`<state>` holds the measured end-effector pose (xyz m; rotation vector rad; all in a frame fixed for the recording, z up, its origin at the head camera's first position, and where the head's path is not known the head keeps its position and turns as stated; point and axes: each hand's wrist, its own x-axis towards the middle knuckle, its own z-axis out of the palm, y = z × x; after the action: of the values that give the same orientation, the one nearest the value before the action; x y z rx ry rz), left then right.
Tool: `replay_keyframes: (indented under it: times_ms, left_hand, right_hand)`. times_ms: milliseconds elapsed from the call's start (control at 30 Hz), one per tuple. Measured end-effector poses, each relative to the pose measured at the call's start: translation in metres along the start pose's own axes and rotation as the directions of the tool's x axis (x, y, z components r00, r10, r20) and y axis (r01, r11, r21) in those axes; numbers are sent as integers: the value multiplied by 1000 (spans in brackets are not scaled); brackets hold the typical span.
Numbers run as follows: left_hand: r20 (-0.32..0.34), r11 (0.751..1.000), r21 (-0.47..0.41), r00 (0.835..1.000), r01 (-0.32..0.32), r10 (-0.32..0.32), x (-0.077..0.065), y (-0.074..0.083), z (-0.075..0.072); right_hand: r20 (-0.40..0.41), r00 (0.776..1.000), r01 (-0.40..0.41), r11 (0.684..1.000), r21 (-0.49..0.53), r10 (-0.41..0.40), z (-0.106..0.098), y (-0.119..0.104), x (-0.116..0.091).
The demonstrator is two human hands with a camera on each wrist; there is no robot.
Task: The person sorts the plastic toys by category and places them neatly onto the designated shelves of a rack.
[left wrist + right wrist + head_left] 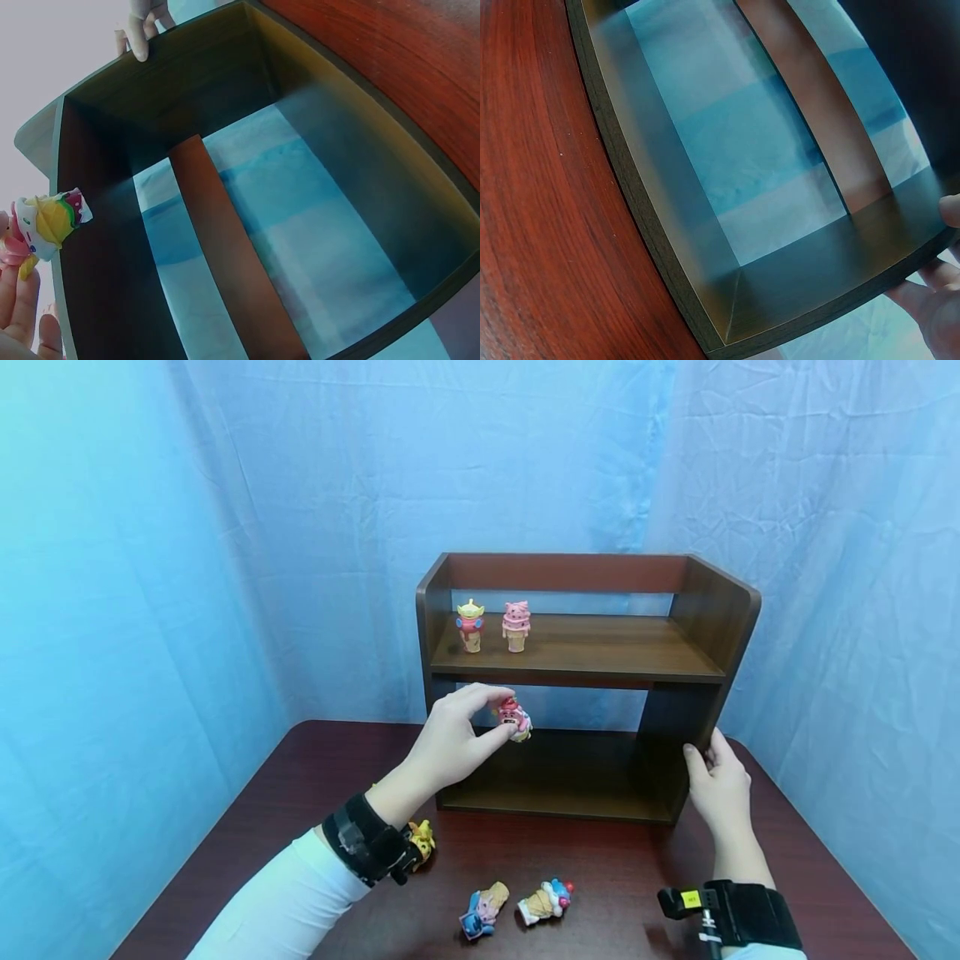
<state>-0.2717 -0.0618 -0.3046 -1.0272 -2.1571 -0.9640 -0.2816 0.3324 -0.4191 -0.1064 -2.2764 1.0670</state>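
My left hand (450,739) pinches a small ice-cream-cone figurine (514,720) between thumb and fingers. It has a red top and a pink face, and my hand holds it in front of the lower opening of a dark brown two-tier shelf (585,643). In the left wrist view the figurine (49,225) shows a yellow and white side near the shelf's edge. At the shelf's right side panel, my right hand (720,789) grips the front edge, thumb on the inner side and fingers outside, as the right wrist view shows.
On the upper tier stand a green-headed alien figurine (470,627) and a pink cone figurine (516,627). A yellow figurine (423,841), partly behind my left wrist strap, lies on the dark red table (615,868), with a blue-and-pink one (483,910) and a white-and-blue one (546,902) nearer.
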Motion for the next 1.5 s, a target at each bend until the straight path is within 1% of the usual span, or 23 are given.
replay_keyframes:
  times_ms: [200, 600, 767, 867, 1067, 1200, 1433, 1500]
  left_hand:
    - [-29, 997, 49, 998, -54, 55, 10, 1, -3]
    - [-50, 990, 84, 992, -112, 117, 34, 9, -9]
    - [-56, 984, 116, 988, -137, 145, 42, 10, -10]
    - [-63, 979, 128, 984, -159, 168, 48, 10, -11]
    - [-88, 964, 157, 969, -213, 229, 61, 10, -11]
    - [-91, 958, 174, 965, -227, 245, 68, 12, -12]
    - [-110, 942, 192, 948, -275, 300, 80, 14, -15]
    - [-108, 942, 191, 948, -274, 298, 84, 15, -17]
  right_hand:
    - [-2, 1000, 7, 1000, 0, -7, 1, -1, 0]
    - [-14, 1000, 8, 1000, -1, -8, 2, 0, 0]
    - [-17, 1000, 2, 1000, -2, -2, 3, -1, 1]
    - [-17, 1000, -3, 1000, -4, 3, 2, -1, 1]
    - [-8, 1000, -9, 1000, -3, 9, 2, 0, 0]
    - [-11, 1000, -16, 1000, -8, 16, 2, 0, 0]
    - [-10, 1000, -19, 1000, -10, 19, 1, 0, 1]
    - [-11, 1000, -22, 1000, -6, 22, 0, -1, 0]
